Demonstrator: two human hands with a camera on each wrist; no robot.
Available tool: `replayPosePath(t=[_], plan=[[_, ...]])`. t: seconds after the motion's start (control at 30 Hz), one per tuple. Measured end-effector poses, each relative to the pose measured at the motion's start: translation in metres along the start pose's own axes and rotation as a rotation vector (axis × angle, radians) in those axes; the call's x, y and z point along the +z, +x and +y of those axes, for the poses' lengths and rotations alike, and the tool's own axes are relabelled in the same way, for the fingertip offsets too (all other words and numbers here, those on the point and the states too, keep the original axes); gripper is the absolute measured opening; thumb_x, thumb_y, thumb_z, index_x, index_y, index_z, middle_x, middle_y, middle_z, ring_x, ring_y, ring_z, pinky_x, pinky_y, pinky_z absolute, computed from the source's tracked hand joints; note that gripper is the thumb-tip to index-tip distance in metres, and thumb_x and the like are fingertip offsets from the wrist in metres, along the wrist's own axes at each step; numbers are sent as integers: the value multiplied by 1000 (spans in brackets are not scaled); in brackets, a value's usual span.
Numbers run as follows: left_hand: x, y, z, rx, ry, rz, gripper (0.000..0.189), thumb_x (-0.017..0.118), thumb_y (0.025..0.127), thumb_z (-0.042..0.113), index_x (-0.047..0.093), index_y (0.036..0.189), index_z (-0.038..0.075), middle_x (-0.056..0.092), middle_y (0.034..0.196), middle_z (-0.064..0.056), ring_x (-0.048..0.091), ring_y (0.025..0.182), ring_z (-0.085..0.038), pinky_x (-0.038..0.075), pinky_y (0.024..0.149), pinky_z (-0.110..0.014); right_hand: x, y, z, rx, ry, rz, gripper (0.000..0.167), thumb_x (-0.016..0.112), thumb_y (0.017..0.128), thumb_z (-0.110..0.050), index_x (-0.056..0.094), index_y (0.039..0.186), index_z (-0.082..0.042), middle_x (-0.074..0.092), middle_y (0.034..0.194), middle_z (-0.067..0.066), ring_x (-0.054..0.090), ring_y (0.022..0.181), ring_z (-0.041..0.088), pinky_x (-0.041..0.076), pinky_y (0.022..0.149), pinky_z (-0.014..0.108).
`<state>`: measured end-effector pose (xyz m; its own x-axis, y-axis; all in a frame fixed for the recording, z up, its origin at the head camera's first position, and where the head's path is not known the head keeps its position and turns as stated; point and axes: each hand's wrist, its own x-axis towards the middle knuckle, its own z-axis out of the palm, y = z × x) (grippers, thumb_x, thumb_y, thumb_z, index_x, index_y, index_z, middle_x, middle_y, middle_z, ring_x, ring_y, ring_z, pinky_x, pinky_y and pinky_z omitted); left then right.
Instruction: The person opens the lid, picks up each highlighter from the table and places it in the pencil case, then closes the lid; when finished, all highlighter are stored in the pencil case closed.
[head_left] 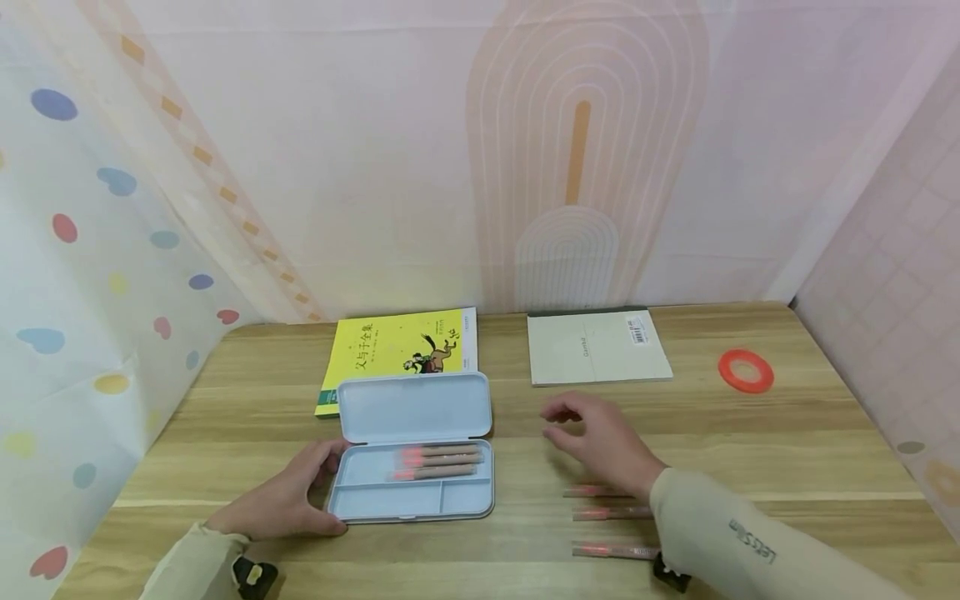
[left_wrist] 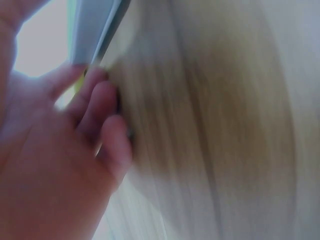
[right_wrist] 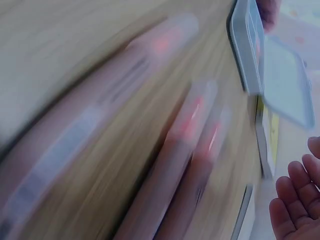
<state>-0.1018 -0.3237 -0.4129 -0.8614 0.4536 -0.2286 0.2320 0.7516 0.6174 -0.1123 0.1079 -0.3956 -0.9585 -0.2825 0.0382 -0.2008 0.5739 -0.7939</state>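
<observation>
A light blue pencil case [head_left: 386, 500] lies on the table with its lid [head_left: 415, 407] tilted back. My left hand [head_left: 281, 500] holds the case by its left end, thumb at the front corner and fingers at the back. Several brown pens with clear caps and pinkish-red tips, such as this pen [head_left: 450, 472], lie in the long rear compartment. My right hand [head_left: 596, 433] hovers to the right of the case, fingers loosely curved around nothing. Below it, three like pens [right_wrist: 187, 130] lie on the table, partly hidden by the right forearm in the head view.
Behind the case lies a yellow book [head_left: 390, 342], overlapped by the lid. A pale notebook [head_left: 596, 350] with a barcode label lies at the back middle. Farther right is a red ring-shaped roll of tape [head_left: 727, 377]. Patterned cloth stands around the wooden table [head_left: 787, 467].
</observation>
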Motion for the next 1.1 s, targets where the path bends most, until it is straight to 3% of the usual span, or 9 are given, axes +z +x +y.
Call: replayPosePath(t=[0.3, 0.5, 0.63, 0.8, 1.1], plan=[[0, 2, 0, -4, -11, -9, 97, 86, 72, 40, 33, 143, 1, 42, 125, -11, 39, 113, -26, 40, 91, -21, -53, -28, 30, 60, -96, -4, 18, 69, 92, -17, 69, 108, -11, 69, 106, 0, 62, 99, 17, 51, 91, 42], [1, 2, 0, 9, -18, -2, 96, 86, 72, 39, 33, 143, 2, 42, 125, -10, 39, 112, -22, 39, 91, -20, -75, -47, 48, 92, -130, -40, 12, 71, 90, -18, 71, 101, -12, 66, 95, -3, 57, 85, 10, 51, 75, 26], [2, 1, 0, 17, -17, 7, 95, 86, 72, 39, 34, 142, 3, 42, 123, -9, 39, 110, -19, 39, 91, -19, -81, -59, 58, 107, -133, -66, 10, 72, 88, -17, 71, 98, -14, 65, 91, -4, 55, 80, 6, 49, 70, 22], [1, 0, -1, 14, -12, 9, 95, 86, 72, 39, 33, 142, 2, 42, 125, -10, 39, 111, -23, 40, 91, -20, -78, -72, 67, 64, -158, -88, 10, 74, 87, -18, 70, 96, -15, 64, 89, -7, 52, 78, 0, 48, 69, 21], [1, -1, -1, 7, 2, 7, 95, 86, 72, 40, 33, 142, 2, 42, 124, -10, 39, 112, -24, 40, 91, -22, -70, -74, 68, 15, -146, -125, 12, 75, 86, -19, 68, 95, -16, 63, 89, -7, 52, 78, -3, 48, 69, 21]])
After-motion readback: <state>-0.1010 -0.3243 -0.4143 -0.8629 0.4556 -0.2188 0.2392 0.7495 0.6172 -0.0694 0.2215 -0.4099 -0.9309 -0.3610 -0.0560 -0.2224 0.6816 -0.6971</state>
